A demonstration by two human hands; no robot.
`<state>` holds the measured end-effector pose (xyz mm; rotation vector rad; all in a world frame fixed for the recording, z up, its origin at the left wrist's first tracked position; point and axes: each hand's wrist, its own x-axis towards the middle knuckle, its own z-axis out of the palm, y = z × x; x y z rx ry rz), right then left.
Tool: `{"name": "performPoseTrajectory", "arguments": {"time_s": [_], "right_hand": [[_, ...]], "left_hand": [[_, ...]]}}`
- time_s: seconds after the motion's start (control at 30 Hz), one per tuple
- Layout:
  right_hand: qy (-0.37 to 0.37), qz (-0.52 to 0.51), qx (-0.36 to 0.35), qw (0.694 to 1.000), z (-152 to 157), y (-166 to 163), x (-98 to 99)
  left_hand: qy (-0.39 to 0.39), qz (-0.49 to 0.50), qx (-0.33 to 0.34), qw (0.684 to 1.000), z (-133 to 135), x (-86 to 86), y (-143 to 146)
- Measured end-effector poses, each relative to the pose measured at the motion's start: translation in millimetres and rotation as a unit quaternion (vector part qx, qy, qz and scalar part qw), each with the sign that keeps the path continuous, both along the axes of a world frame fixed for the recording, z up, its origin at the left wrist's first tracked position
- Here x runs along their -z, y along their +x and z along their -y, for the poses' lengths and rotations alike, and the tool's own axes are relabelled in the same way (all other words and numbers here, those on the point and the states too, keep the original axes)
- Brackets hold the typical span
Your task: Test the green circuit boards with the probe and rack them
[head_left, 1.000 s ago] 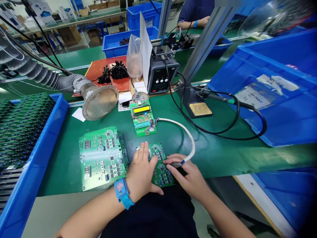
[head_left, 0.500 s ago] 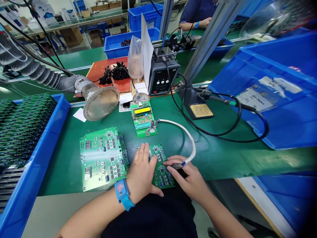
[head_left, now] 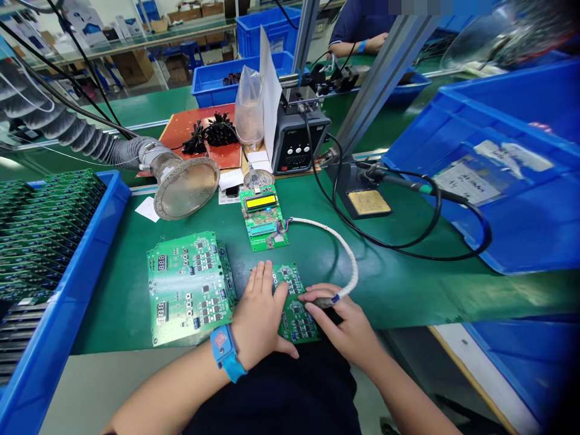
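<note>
My left hand [head_left: 263,308] lies flat, fingers outstretched, over the left part of a green circuit board [head_left: 296,320] at the table's front edge. My right hand [head_left: 342,323] pinches a cable-end probe [head_left: 324,302] against the board's right side; its tip is hidden by my fingers. From the probe a white sleeved cable [head_left: 351,254] curves up to a small programmer board [head_left: 265,226] with a lit yellow display [head_left: 261,202]. Left of my left hand rests a stack of circuit boards [head_left: 188,290], the top one showing two digit displays.
A blue bin [head_left: 86,272] packed with upright boards stands at left, below a fume hose nozzle [head_left: 186,188]. Behind are a soldering station [head_left: 299,142] and an iron in its stand [head_left: 367,202]. At right is a large blue bin [head_left: 498,211]. A co-worker's arm [head_left: 374,43] shows beyond.
Both hands, the probe and the board stay in place. Only the camera view has shifted very slightly.
</note>
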<state>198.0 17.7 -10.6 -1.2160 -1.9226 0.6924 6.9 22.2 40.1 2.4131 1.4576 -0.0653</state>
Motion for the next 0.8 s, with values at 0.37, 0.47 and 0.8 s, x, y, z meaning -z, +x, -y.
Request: {"name": "performPoseTrajectory", "arguments": {"time_s": [0.37,0.47,0.8], "right_hand": [[-0.009,-0.004,0.009,1.000,0,0,1.3],[-0.029,-0.029,0.002,0.999,0,1,-1.9],[-0.127,-0.167,0.102,0.972,-39,-11,-10.2]], "left_hand": [[-0.028,0.018,-0.011,0.999,-2,-2.3,-1],[-0.026,0.016,-0.014,0.999,-2,-2.4,0],[0.071,0.064,0.087,0.992,48,-60.6,-23]]}}
